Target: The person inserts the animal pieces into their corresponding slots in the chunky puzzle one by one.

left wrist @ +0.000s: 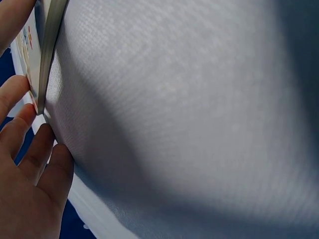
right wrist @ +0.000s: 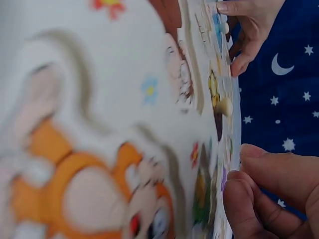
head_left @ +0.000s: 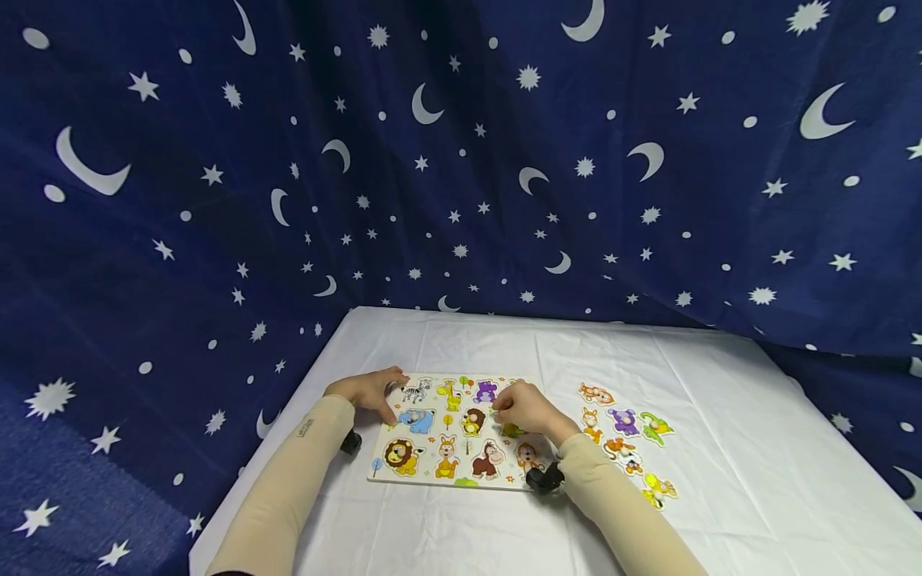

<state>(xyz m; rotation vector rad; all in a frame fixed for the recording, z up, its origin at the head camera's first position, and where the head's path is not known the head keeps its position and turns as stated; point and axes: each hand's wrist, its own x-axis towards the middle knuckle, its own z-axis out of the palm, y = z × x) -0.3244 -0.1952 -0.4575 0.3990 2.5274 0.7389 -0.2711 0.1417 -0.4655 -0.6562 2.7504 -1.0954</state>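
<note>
A white wooden animal puzzle board (head_left: 461, 448) lies on the table, with a zebra, giraffe, elephant, lion, kangaroo and others on it. My left hand (head_left: 370, 392) touches its left edge with spread fingers; the left wrist view shows fingertips along the board's corner (left wrist: 41, 94). Over the right part of the board is my right hand (head_left: 529, 410), partly hiding a green animal (head_left: 513, 430). In the right wrist view its thumb and bent fingers (right wrist: 237, 191) stand slightly apart, nothing showing between them. A knob (right wrist: 225, 106) rises from the hedgehog (head_left: 473, 422) beyond the fingertips.
Several loose animal pieces lie right of the board, among them a purple one (head_left: 623, 422), a green one (head_left: 655, 428), a small kangaroo (head_left: 591, 424) and a monkey (head_left: 596, 394). A dark blue star-and-moon curtain (head_left: 461, 160) hangs behind the white-clothed table (head_left: 763, 448).
</note>
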